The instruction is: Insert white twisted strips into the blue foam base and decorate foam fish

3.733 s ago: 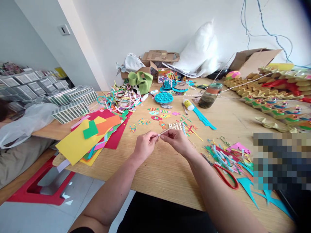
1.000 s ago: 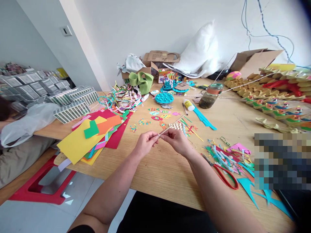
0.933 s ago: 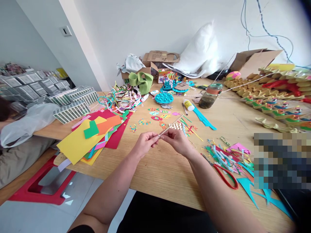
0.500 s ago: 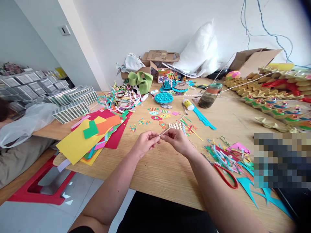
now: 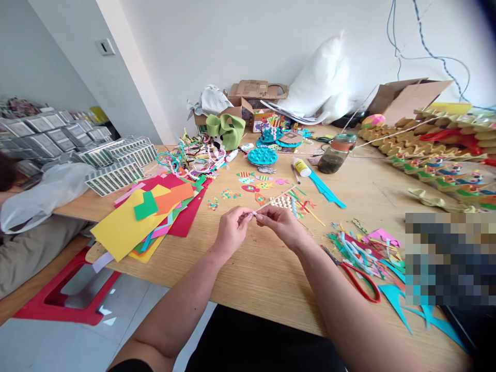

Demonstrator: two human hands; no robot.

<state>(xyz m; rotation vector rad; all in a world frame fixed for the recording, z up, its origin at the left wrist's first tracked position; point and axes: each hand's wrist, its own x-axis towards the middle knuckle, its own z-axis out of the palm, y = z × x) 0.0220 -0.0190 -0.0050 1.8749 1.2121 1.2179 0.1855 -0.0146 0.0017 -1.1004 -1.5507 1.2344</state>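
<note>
A thin cream strip that looks like paper [image 5: 287, 192] slants up and away past my right fingers. My right hand [image 5: 279, 223] pinches it near its close end. My left hand [image 5: 234, 228] is closed, thumb and fingertips on the same end, almost touching the right fingertips. What sits right between the fingertips is small and partly hidden. Just beyond the right hand lie rows of small cream rolled pieces [image 5: 283, 201], partly covered by it. Several colourful fish cutouts [image 5: 250, 188] and small bright paper bits [image 5: 213, 204] lie ahead of my hands.
Coloured paper sheets [image 5: 127, 227] lie at the left. On the right are red-handled scissors [image 5: 362, 281] and paper scraps [image 5: 358, 248]. A glue bottle [image 5: 301, 168], a jar of dark liquid [image 5: 336, 153] and a blue bumpy disc [image 5: 262, 156] stand farther back; egg trays [image 5: 418, 139] are at far right.
My fingers have shifted slightly at the strip's near end, with the left hand turned a little more upright. The strip appears to lie lower behind the right hand. The view shifted slightly.
</note>
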